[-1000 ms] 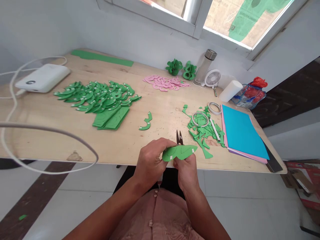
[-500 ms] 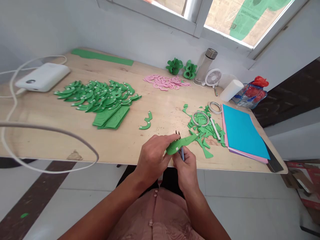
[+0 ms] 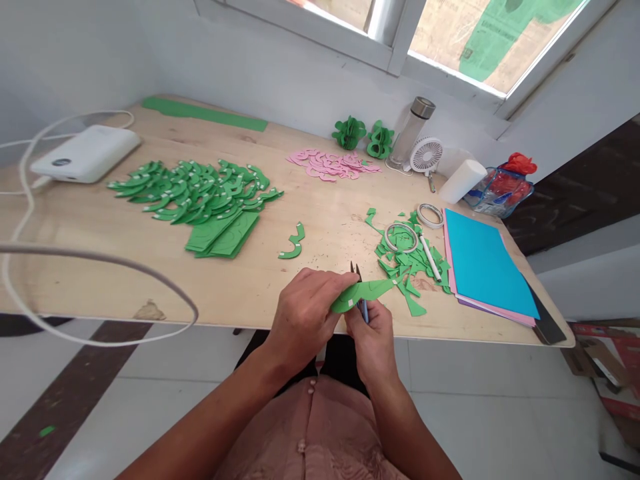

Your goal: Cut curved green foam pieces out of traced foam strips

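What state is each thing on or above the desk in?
Green paper piece: held in left hand
Scissors: in right hand, blades slightly apart
Bottle: upright, lid on
White device: cable plugged in
Fan: upright, spinning or not unclear
Tape rolls: lying flat
Pen: lying on scraps
Blue sheet: flat

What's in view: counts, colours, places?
held paper: count unclear, green, front
scissors: one, blue-handled, front
cutouts, cards: several each, green, left
loose cutout: one, green, centre
scraps: many, green, right
shapes: many, pink, back
ornaments: two, green, back
tape rolls: two, white, right
pen, fan, cylinder: one each, white, right
paper stack: one, blue-topped, right
bottle: one, clear, back
basket: one, blue, right
power bank: one, white, left
table: one, tan, centre
left hand: one, front
right hand: one, front
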### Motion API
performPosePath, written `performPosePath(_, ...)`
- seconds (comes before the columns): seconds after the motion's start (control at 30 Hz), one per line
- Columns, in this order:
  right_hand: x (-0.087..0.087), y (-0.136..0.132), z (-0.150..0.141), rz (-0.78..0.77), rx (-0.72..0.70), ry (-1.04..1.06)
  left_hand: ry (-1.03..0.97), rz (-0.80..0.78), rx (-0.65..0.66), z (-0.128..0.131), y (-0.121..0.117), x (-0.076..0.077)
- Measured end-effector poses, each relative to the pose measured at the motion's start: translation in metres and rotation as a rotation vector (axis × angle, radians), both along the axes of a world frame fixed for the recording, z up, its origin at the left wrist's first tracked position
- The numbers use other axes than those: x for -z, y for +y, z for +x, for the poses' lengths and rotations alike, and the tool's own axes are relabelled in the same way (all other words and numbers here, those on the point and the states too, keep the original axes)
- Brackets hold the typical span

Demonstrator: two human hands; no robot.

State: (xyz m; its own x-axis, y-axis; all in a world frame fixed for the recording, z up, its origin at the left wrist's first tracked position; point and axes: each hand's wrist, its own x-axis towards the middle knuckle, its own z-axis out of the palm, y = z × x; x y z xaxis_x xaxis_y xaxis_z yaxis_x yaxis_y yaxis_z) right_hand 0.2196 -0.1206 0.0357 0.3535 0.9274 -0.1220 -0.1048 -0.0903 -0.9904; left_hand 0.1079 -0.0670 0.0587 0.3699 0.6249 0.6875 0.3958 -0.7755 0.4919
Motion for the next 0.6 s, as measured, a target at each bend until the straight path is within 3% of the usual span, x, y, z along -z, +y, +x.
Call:
performPosePath(0.2, 0.0021, -0.001, -0.0015, -0.002, 0.007, 0.031, -0.005, 0.038, 0.003, -0.0011, 0.0014, 0.0002)
performPosePath(0.6, -0.0014, -0.0013, -0.0026, 0.001, 0.009, 0.024, -0.014, -0.032, 0.012, -0.0019, 0.0001, -0.0009)
